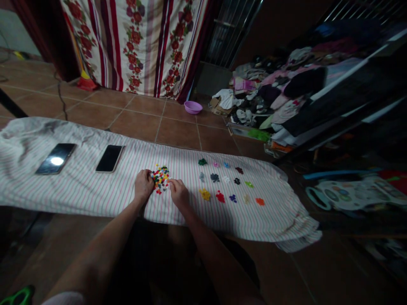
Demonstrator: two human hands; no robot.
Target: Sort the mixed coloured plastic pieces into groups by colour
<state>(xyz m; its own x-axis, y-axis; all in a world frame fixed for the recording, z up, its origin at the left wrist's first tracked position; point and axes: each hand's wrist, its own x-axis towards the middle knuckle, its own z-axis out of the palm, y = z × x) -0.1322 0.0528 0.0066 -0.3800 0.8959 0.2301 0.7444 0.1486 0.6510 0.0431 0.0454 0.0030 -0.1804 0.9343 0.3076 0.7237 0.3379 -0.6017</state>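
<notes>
A pile of small mixed-colour pieces [161, 177], perhaps beads, lies on the striped cloth between my hands. My left hand [144, 184] rests at the pile's left edge, its fingers curled against the pieces. At the right edge, my right hand [179, 194] has thumb and forefinger pressed together; whatever they pinch is too small to make out. To the right lie little heaps sorted by colour, among them a dark green heap [202, 162], a yellow heap [205, 194], a red heap [220, 196], a grey heap [215, 177] and an orange heap [260, 201].
Two phones, one showing a bright reflection [54, 160] and one dark phone [110, 159], lie left on the striped cloth [178, 212]. Beyond stand a purple basin [193, 107] on the tiled floor, a flowered curtain [136, 46] and piled clothes [270, 89].
</notes>
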